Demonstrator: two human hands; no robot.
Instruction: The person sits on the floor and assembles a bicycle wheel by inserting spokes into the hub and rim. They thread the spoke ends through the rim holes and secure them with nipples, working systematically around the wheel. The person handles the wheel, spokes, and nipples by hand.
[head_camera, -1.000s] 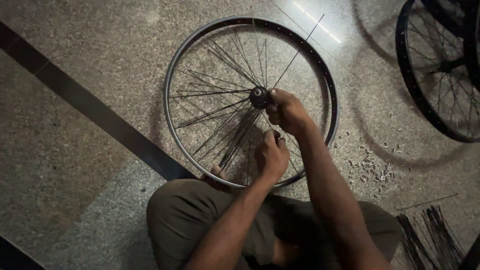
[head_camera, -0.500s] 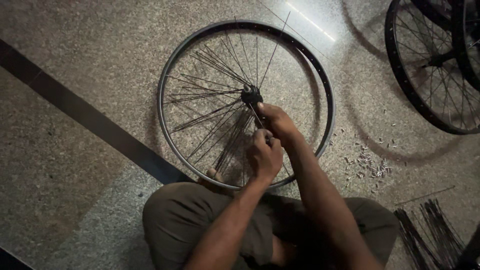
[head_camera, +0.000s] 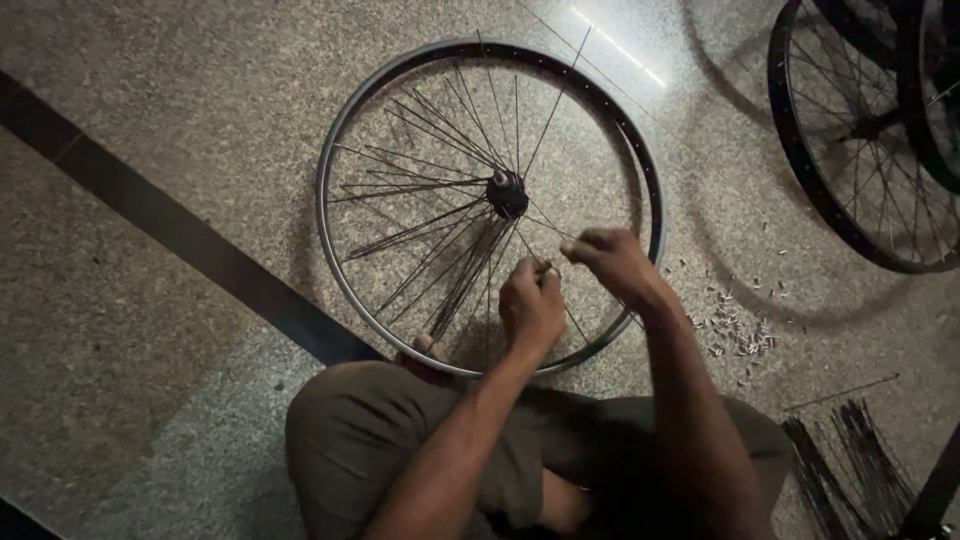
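Observation:
A bicycle wheel rim (head_camera: 335, 160) lies flat on the stone floor in front of my knees, with a dark hub (head_camera: 506, 190) at its middle and several loose spokes (head_camera: 420, 228) fanning out from it. My left hand (head_camera: 530, 305) is closed around a spoke just below the hub, inside the rim. My right hand (head_camera: 610, 262) hovers over the rim's right inner part, fingers pinched on a thin spoke that runs back toward the hub.
A scatter of small metal nipples (head_camera: 735, 325) lies on the floor right of the rim. A bundle of dark spokes (head_camera: 850, 465) rests at bottom right. Other built wheels (head_camera: 860, 150) lie at top right. A black floor stripe (head_camera: 180, 240) crosses at left.
My right hand has drawn away from the hub toward the right and nearer me, pulling a spoke along. The left hand has stayed below the hub.

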